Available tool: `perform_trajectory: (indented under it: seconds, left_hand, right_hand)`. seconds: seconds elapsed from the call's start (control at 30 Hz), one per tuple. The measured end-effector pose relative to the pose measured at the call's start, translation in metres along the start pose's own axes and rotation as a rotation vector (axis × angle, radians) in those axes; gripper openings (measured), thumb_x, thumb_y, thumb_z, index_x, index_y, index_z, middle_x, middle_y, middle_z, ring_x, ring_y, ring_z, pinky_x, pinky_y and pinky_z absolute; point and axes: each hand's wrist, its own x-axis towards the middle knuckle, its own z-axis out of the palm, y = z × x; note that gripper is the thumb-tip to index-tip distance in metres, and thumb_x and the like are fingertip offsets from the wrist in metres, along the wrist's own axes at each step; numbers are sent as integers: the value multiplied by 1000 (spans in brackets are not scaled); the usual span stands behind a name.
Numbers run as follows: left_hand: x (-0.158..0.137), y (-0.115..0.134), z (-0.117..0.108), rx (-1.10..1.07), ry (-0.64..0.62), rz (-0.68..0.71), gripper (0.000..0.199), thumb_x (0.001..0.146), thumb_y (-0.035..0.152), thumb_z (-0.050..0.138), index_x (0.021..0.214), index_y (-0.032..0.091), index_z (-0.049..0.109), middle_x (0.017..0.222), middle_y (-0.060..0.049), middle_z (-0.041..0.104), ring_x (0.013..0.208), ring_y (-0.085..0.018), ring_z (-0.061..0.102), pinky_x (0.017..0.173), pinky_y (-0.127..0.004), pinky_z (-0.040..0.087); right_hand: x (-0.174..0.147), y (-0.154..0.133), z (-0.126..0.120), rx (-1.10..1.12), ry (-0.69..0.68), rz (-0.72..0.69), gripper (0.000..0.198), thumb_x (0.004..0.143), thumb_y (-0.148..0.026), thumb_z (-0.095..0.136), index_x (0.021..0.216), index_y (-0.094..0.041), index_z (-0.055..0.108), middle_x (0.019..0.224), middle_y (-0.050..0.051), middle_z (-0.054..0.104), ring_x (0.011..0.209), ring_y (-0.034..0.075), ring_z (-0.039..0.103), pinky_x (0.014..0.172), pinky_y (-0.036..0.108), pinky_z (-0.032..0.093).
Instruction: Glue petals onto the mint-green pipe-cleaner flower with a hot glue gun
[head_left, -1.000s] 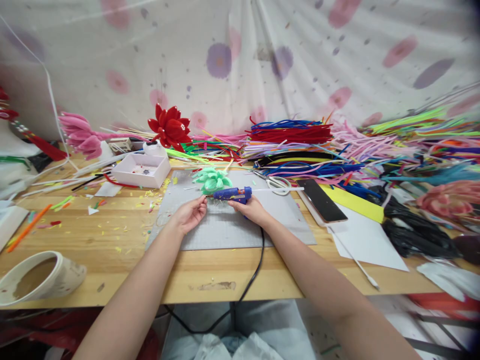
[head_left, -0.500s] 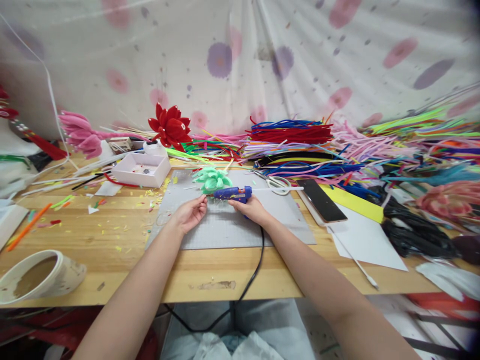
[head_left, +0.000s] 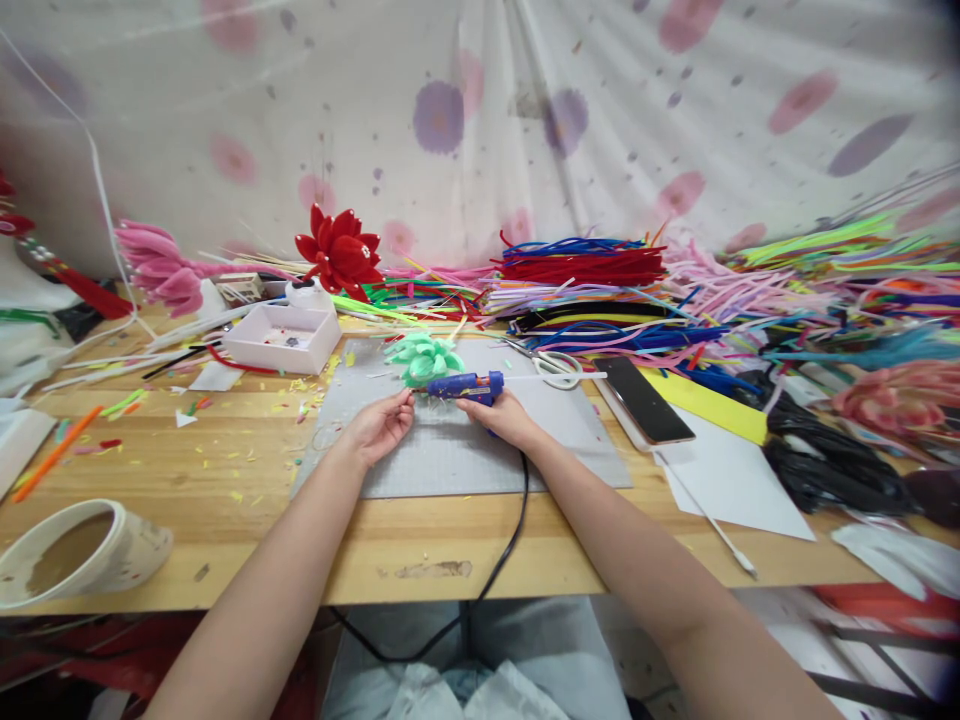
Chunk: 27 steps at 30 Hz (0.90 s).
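My right hand [head_left: 504, 416] grips a blue hot glue gun [head_left: 469, 386] by its handle. A white glue stick [head_left: 551, 377] juts from the gun's back, and the nozzle points left. Close to that nozzle my left hand [head_left: 386, 425] is closed in a pinch; what its fingertips hold is too small to make out. Just beyond the gun, a mint-green pipe-cleaner flower [head_left: 424, 358] rests on the grey cutting mat [head_left: 450, 470]. A black cord [head_left: 517, 530] runs from under my right hand over the table's front edge.
Scissors [head_left: 551, 368] lie at the mat's back right, beside a phone [head_left: 649, 400]. A white box [head_left: 285, 338] and a red flower [head_left: 339, 250] stand at the back left. Pipe cleaners [head_left: 581, 268] are heaped along the back. A cup [head_left: 142, 550] stands at the front left.
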Motion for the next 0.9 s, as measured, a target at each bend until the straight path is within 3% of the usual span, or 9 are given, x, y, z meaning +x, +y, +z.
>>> perform_trajectory:
  seconds: [0.7, 0.9]
  left_hand:
    - [-3, 0, 3, 15, -12, 3, 12, 80, 2, 48, 75, 6, 58, 63, -4, 52, 48, -2, 43, 41, -9, 37]
    - [-5, -7, 2, 331, -99, 64, 4, 71, 3, 60, 70, 6, 62, 63, -4, 57, 50, -3, 47, 45, -12, 38]
  right_hand:
    - [-1, 1, -1, 174, -47, -12, 37, 68, -51, 58, 60, -16, 60, 41, -6, 40, 39, 6, 35, 44, 22, 30]
    - [0, 4, -1, 279, -30, -62, 37, 70, -51, 59, 62, -15, 62, 40, -6, 40, 39, 6, 35, 44, 21, 30]
